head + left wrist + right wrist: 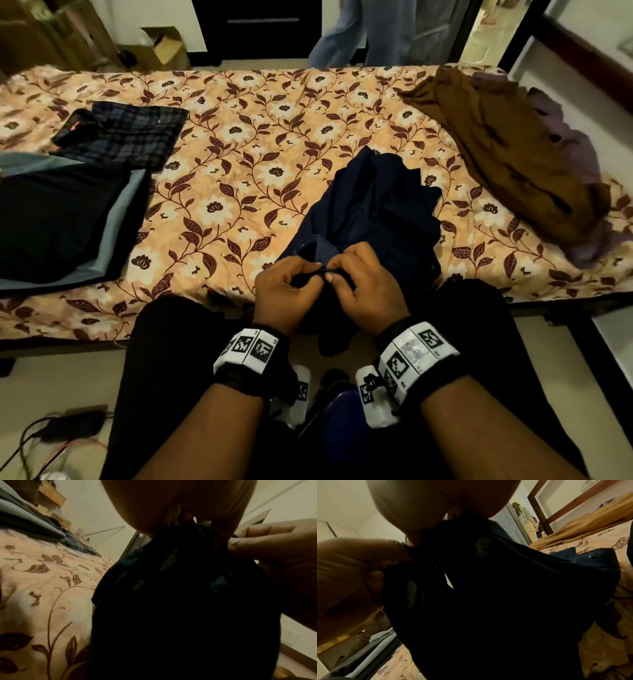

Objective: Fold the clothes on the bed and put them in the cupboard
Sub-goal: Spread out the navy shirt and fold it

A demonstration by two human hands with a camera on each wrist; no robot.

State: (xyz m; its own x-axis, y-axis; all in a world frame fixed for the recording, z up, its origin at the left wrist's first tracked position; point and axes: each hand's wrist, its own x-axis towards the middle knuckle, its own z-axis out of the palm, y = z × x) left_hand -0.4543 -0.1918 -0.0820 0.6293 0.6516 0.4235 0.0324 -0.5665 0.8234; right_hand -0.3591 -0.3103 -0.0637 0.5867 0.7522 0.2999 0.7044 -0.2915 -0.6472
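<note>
A crumpled navy garment [373,209] lies on the floral bedsheet [246,164] near the bed's front edge. My left hand [287,291] and right hand [359,284] sit close together, both pinching its near edge between thumb and fingers. Part of the cloth hangs off the bed below my hands. In the left wrist view the navy garment [180,608] fills the middle, with the right hand [267,545] beside it. The right wrist view shows the same dark garment [488,601] and the left hand [351,566] at its left.
A folded checked shirt [126,133] and a folded dark and grey garment [58,219] lie at the bed's left. A brown garment [507,147] over purple cloth [579,161] is heaped at the right. A person in jeans [346,31] stands beyond the bed. Cables [51,442] lie on the floor.
</note>
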